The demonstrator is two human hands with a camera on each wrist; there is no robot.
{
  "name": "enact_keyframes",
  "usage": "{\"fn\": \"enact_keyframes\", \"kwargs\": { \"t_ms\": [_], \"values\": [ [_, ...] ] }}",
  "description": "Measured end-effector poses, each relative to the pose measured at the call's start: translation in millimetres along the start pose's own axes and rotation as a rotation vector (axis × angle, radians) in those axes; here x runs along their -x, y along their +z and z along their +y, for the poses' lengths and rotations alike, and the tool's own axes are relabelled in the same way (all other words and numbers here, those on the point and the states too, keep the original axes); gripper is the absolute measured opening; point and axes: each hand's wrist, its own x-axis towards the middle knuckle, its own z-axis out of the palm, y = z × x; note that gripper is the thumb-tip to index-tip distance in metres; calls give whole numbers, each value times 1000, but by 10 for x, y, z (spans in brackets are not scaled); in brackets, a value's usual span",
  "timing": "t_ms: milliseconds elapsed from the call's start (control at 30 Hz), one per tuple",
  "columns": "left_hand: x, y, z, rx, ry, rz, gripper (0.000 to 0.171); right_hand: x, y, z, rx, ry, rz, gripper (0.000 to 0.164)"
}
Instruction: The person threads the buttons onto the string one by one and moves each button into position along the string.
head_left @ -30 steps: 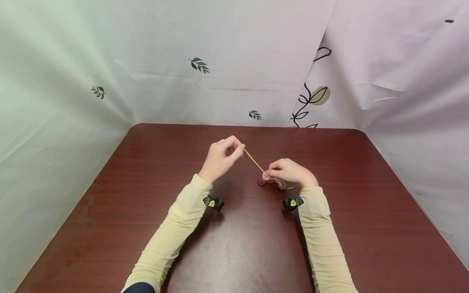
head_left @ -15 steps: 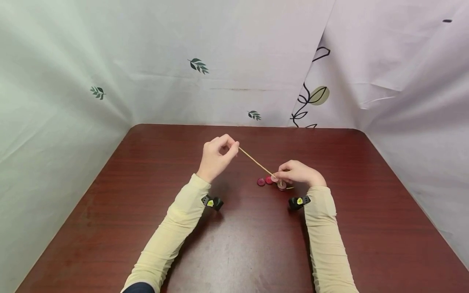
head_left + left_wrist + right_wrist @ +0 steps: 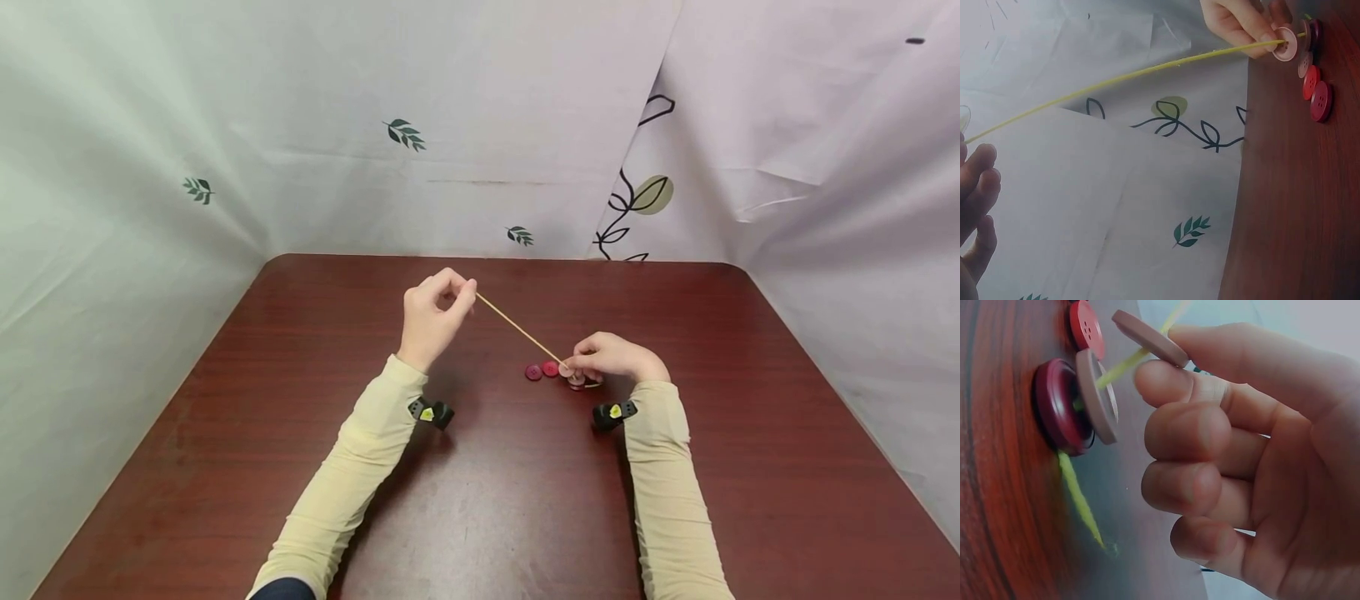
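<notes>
My left hand [image 3: 435, 315] pinches one end of a yellow string [image 3: 522, 332], raised above the table. The string slants tautly down to the right and passes through a pale pink button [image 3: 1285, 44]. That button's edge is pinched between thumb and finger of my right hand [image 3: 617, 357]. Farther down the string, a second pale button [image 3: 1097, 397] and a dark maroon button [image 3: 1059, 406] are threaded close together at the table. The string's loose tail [image 3: 1082, 503] sticks out past the maroon one. A red button [image 3: 551, 368] and a dark red button [image 3: 533, 372] lie flat just left.
The brown wooden table [image 3: 480, 500] spreads around both arms. Behind it and at both sides hangs a white curtain [image 3: 337, 83] with leaf prints. Black straps with small cameras sit at both wrists.
My left hand has drawn the string up and left, lengthening the stretch between the hands. My right hand has moved right with the pale pink button, nearer the threaded buttons.
</notes>
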Motion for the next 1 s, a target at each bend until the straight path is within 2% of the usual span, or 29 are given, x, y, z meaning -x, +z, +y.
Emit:
{"fn": "enact_keyframes", "kwargs": {
  "t_ms": [367,633,700,833,1000],
  "values": [
    [-19,-20,22,-22,24,-10,23,5,-7,39,42,14,-61,36],
    [-5,-23,35,-32,-28,-17,22,17,-23,81,77,29,-50,34],
    [-9,-20,72,-36,-37,-23,22,27,-29,81,83,36,-47,34],
    [-25,-49,243,-19,-40,-51,21,46,-40,45,89,33,-23,33],
    [-39,-76,381,7,-80,-130,19,39,-43,-49,61,-13,22,32]
  ]
}}
